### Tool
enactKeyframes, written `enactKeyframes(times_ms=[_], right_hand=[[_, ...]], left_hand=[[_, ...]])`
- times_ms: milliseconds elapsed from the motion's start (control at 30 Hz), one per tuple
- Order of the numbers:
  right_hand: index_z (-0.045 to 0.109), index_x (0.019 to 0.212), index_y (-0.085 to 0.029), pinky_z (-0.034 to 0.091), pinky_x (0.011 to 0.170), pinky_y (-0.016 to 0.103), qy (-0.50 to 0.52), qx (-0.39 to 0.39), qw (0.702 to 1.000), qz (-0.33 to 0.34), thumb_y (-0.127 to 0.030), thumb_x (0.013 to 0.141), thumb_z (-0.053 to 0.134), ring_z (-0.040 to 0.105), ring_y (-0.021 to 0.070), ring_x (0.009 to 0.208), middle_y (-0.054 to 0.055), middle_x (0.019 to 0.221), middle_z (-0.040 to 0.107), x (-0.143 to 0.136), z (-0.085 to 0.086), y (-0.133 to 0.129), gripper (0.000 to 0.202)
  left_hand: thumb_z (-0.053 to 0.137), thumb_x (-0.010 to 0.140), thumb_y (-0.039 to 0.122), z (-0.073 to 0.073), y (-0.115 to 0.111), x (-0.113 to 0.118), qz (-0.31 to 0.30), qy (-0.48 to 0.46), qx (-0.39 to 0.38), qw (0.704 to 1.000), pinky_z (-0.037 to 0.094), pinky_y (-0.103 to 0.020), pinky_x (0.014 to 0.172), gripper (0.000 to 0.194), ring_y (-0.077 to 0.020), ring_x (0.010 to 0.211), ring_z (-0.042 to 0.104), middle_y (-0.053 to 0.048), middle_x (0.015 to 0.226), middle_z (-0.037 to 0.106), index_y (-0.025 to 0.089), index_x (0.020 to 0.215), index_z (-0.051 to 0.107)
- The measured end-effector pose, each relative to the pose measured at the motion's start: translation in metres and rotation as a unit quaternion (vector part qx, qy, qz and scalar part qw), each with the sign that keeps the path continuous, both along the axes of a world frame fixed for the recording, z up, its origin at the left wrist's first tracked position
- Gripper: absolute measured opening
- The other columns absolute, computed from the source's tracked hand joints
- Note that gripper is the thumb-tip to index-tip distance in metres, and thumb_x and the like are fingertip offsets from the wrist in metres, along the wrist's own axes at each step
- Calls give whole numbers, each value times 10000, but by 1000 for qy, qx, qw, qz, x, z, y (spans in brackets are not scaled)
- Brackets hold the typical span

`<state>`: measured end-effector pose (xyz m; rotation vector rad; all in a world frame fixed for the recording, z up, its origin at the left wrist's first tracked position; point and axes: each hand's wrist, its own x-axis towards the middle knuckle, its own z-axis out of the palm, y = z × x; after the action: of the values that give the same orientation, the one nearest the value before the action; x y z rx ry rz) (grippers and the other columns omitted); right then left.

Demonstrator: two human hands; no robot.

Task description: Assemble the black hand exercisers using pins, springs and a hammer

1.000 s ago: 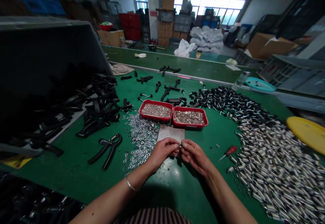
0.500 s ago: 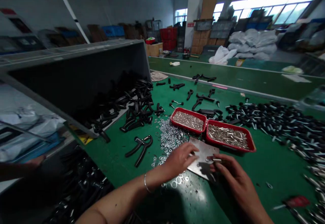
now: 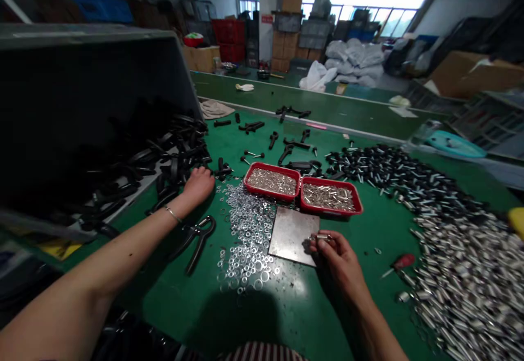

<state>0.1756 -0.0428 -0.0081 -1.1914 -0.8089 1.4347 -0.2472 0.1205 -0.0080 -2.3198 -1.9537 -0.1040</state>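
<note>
My left hand reaches to the edge of the pile of black handles; its fingertips are bent over the parts, and whether they grip one is hidden. My right hand pinches a small silver metal part over the right edge of a square metal plate. Beyond the plate stand two red trays, one with tiny metal pieces and one with small pins. Loose washers lie left of the plate. An assembled black hand grip rests below my left hand.
A large grey bin lies on its side at the left. Black-headed bolts and silver cylinders are heaped at the right, near a red screwdriver. Black parts lie toward the conveyor belt.
My left hand has moved from above the plate left to the black handles. My right hand still holds a small metal part near the plate. The view has turned to the right.
</note>
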Motion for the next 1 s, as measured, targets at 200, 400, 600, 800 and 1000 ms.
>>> enactKeyframes(times_ms=[200, 400, 600, 800, 1000], right_hand=[[637, 1016, -234, 552, 824, 348, -1, 31, 999, -45, -337, 765, 803, 705, 184, 830, 32, 923, 726, 17, -23, 6, 318], [640, 1027, -238, 550, 849, 355, -22, 44, 997, -52, -339, 775, 792, 698, 178, 850, 25, 957, 719, 44, -22, 17, 310], [651, 1000, -239, 556, 802, 356, 26, 36, 997, -69, -358, 744, 811, 698, 179, 804, 22, 908, 720, 29, -25, 2, 324], [637, 1015, -226, 548, 759, 356, 34, 34, 998, -51, -353, 786, 778, 701, 190, 770, 29, 887, 718, 14, -22, -17, 298], [654, 1009, -231, 545, 783, 362, 18, 17, 999, -40, -361, 778, 783, 701, 201, 788, 40, 901, 726, 13, -15, -27, 295]], left_hand=[[553, 745, 82, -9, 13, -8, 29, -30, -29, 999, 301, -448, 934, 234, -279, 934, 547, -96, 596, 556, 147, 549, 443], [526, 852, 121, 4, 9, -25, 65, -24, -50, 996, 297, -498, 972, 343, -228, 835, 539, 1, 513, 399, 147, 547, 371], [640, 852, 289, 19, 12, -48, 55, -33, -87, 994, 301, -504, 1006, 301, -204, 819, 479, 11, 605, 373, 121, 620, 551], [749, 770, 351, 18, -2, -59, 33, -63, -100, 992, 291, -509, 1039, 245, -225, 899, 489, -4, 762, 476, 140, 835, 643], [628, 847, 264, 27, -22, -62, 157, -260, 55, 951, 428, -350, 930, 291, -210, 965, 558, -55, 1030, 627, 132, 1101, 578]])
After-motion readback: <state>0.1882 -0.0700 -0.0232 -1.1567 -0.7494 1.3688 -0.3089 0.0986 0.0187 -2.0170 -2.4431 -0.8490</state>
